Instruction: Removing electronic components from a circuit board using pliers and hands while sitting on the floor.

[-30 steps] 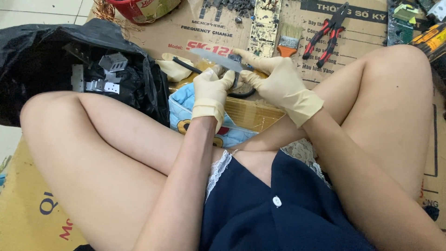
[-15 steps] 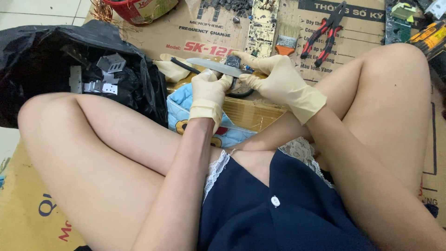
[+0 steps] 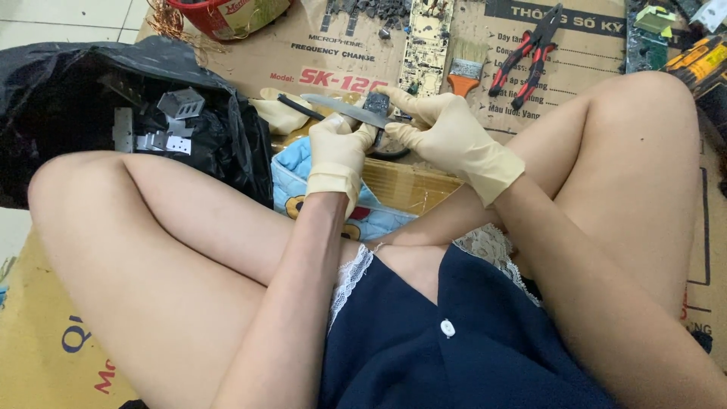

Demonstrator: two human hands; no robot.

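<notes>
Sitting posture: the person sat cross-legged on flattened cardboard [image 3: 318, 60] spread over the floor, both hands in pale rubber gloves and meeting in front of the knees.
Left hand: the left hand [image 3: 338, 151] was closed around the handle end of a knife [image 3: 344, 110], its blade pointing away to the left and slightly up.
Right hand: the right hand [image 3: 447, 136] had its fingers pinched together on a small dark component [image 3: 376, 104], which it held right against the knife blade.
Where the work sat: knife and component were in the air between the two hands, above a blue patterned cloth [image 3: 291, 182] and a cardboard box edge [image 3: 409, 185].
Spare glove: a loose pale glove [image 3: 276, 112] lay on the cardboard just behind the left hand.
Left side: a black plastic bag [image 3: 68, 83] lay open beside the left knee, with grey metal brackets [image 3: 163, 121] inside it.
Far edge: a red bucket [image 3: 227, 14] stood at the top, with tangled copper wire [image 3: 168, 21] beside it.
Tools beyond the hands: a long circuit board [image 3: 428, 38], a paintbrush [image 3: 466, 68] with an orange ferrule, and red-handled pliers [image 3: 530, 57] lay side by side on the cardboard.
Top right corner: a yellow and black power tool [image 3: 700, 60] showed only in part.
</notes>
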